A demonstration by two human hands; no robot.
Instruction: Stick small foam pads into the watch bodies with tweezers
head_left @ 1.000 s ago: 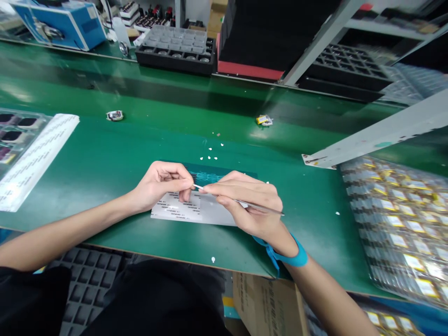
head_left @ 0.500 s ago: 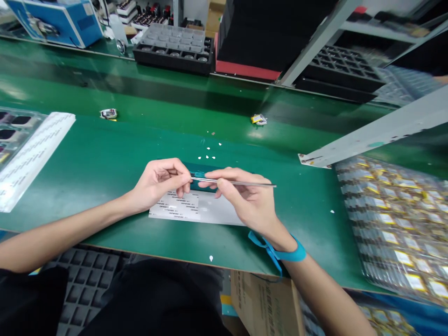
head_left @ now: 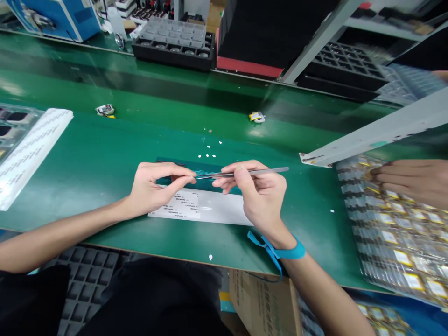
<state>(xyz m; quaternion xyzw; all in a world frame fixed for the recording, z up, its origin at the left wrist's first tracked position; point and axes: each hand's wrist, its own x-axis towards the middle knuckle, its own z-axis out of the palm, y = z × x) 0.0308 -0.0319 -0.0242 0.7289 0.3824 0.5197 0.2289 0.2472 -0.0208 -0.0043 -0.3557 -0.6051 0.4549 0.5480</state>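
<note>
In my right hand point(head_left: 261, 189) is a pair of metal tweezers point(head_left: 269, 171), closed between thumb and fingers and pointing left. Their tips meet the pinched thumb and forefinger of my left hand point(head_left: 157, 184); whatever lies in that pinch is too small to make out. Both hands hover over a white sheet of printed adhesive labels point(head_left: 224, 207) and a dark green pad point(head_left: 206, 170) behind it. Several small white stickers point(head_left: 207, 155) are scattered on the bench beyond the hands. A blue wrist strap point(head_left: 292, 249) circles my right wrist.
Clear trays of yellow-edged parts point(head_left: 395, 233) are stacked at right, with another person's hand point(head_left: 416, 179) over them. A white metal post point(head_left: 371, 128) slants nearby. Small electronic pieces point(head_left: 257, 116) lie farther back. A printed white strip point(head_left: 38, 154) lies beside a left tray.
My right hand has shifted slightly right and the tweezers now tilt upward at their rear end. My left fingers have straightened into a flatter pinch. Another person's hand has appeared over the right trays.
</note>
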